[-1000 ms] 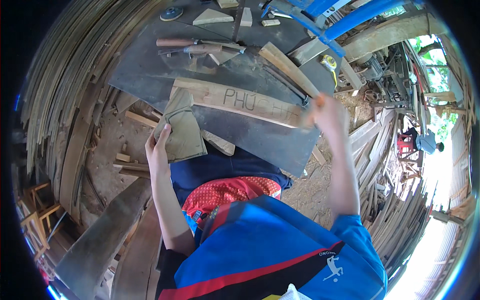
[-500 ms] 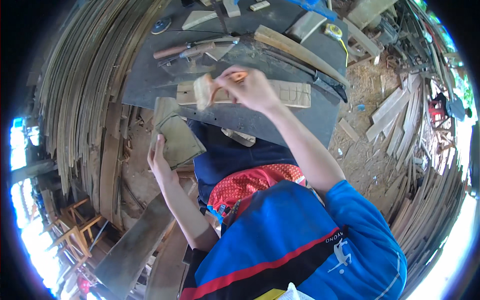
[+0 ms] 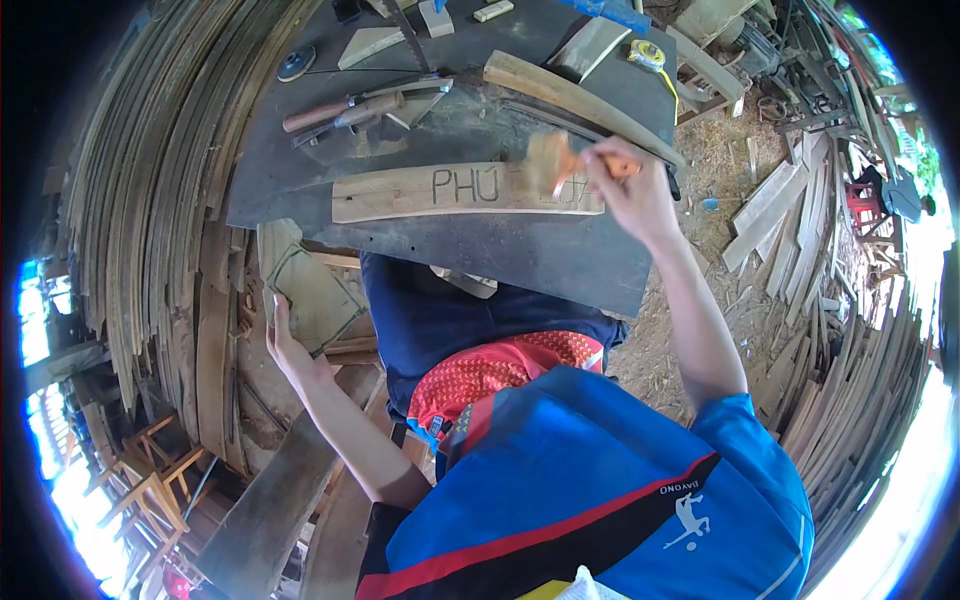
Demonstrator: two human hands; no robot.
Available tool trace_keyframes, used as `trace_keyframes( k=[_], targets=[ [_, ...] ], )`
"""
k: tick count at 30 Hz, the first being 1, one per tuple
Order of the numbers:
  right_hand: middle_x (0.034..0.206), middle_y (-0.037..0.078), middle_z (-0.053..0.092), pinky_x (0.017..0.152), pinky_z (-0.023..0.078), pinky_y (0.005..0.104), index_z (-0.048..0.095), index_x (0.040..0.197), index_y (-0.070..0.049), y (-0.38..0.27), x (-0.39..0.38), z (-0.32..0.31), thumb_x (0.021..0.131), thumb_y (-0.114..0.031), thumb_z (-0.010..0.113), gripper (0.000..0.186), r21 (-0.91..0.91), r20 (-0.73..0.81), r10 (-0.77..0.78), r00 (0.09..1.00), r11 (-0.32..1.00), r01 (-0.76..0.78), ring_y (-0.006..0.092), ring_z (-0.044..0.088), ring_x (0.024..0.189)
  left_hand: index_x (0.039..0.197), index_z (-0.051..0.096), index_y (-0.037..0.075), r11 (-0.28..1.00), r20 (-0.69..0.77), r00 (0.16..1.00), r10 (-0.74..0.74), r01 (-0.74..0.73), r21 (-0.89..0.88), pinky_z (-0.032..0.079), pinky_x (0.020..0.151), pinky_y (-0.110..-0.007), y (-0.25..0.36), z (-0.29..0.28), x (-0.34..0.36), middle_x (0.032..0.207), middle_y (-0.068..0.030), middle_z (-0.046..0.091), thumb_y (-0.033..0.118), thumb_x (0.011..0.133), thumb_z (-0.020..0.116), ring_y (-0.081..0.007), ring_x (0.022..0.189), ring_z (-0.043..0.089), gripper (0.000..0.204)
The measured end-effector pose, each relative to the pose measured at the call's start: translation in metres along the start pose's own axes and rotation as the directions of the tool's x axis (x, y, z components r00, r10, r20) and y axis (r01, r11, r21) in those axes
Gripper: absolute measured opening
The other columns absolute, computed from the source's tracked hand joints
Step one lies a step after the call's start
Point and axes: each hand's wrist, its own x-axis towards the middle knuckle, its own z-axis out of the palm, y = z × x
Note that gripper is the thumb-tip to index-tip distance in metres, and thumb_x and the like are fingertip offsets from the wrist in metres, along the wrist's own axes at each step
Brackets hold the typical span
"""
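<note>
My right hand (image 3: 632,200) is closed on an orange-handled brush (image 3: 550,160), whose pale head is blurred over the right part of a long wooden plank (image 3: 380,203) with dark lettering on it. The plank lies along the near side of the dark work table (image 3: 500,255). At the lower left, beyond the table's edge, my left hand (image 3: 295,345) grips a flat greyish-tan board (image 3: 315,298) with dark lines on it, tilted and held off the table.
Wood-handled tools (image 3: 360,108), a tape measure (image 3: 647,57), a long wooden bar (image 3: 560,98) and offcuts lie on the table. Timber stacks (image 3: 150,200) flank both sides, with a wooden chair frame (image 3: 150,475) at lower left. A person (image 3: 895,195) is at the far right.
My right hand with the brush swept left over the plank, then back to its right part. My left hand and board have shifted left, away from the plank's left end.
</note>
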Motion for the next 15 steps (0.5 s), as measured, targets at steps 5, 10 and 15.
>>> trace_keyframes(
  k=[5,10,15],
  targets=[
    [0.084,0.01,0.075,0.07,0.055,0.0319,0.075,0.103,-0.005,-0.03,-0.027,0.007,0.096,-0.015,0.068,0.014,0.094,0.215,-0.021,0.976,0.996,0.0,0.0158,0.07,0.074,0.136,0.059,-0.002,0.999,0.031,0.999,0.041,-0.041,-0.025,0.054,0.098,-0.044,-0.007,-0.002,0.002,0.13,-0.0131,0.064,0.032,0.093,0.074,-0.0277,0.118,0.063,0.057],
    [0.087,0.013,0.075,0.075,0.057,0.0374,0.076,0.105,-0.009,-0.056,-0.013,0.116,0.096,-0.027,0.069,0.021,0.121,0.368,-0.129,0.921,0.989,0.09,0.028,0.074,0.077,0.136,0.06,-0.003,0.999,0.073,0.997,0.016,-0.013,-0.04,0.053,0.099,-0.044,-0.01,-0.004,0.009,0.132,-0.0144,0.063,0.031,0.093,0.074,-0.0282,0.118,0.063,0.056],
    [0.09,0.014,0.076,0.074,0.058,0.0357,0.076,0.102,-0.003,-0.03,-0.027,0.148,0.096,-0.022,0.069,0.022,0.147,0.207,-0.061,0.976,0.989,0.031,0.0247,0.074,0.078,0.136,0.06,-0.001,0.997,0.104,0.994,0.022,-0.014,-0.07,0.051,0.101,-0.044,-0.01,-0.017,0.016,0.132,-0.0142,0.063,0.032,0.092,0.074,-0.0282,0.119,0.063,0.057]
  ],
)
